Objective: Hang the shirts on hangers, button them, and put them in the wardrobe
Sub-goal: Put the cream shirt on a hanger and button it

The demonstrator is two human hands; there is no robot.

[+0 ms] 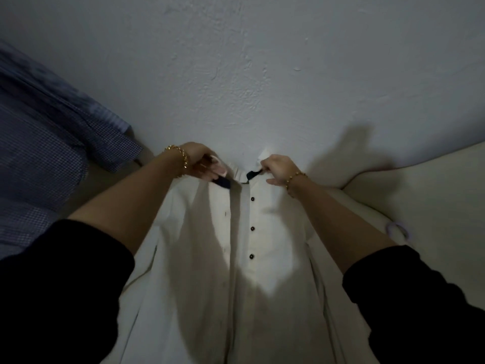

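I log the white shirt (265,232) with its button line running from far collar (237,170) toward me, left hand (202,164) clenched on the left collar end, right hand (278,169) pinching the right, top button (252,199) nearer the right hand.

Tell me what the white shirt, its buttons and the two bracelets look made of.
The white shirt looks like thin matte woven fabric, perhaps cotton or linen: it hangs in soft folds. Its buttons look like dark, slightly glossy plastic. The bracelets are shiny gold-coloured beads, probably metal; plated or solid cannot be told.
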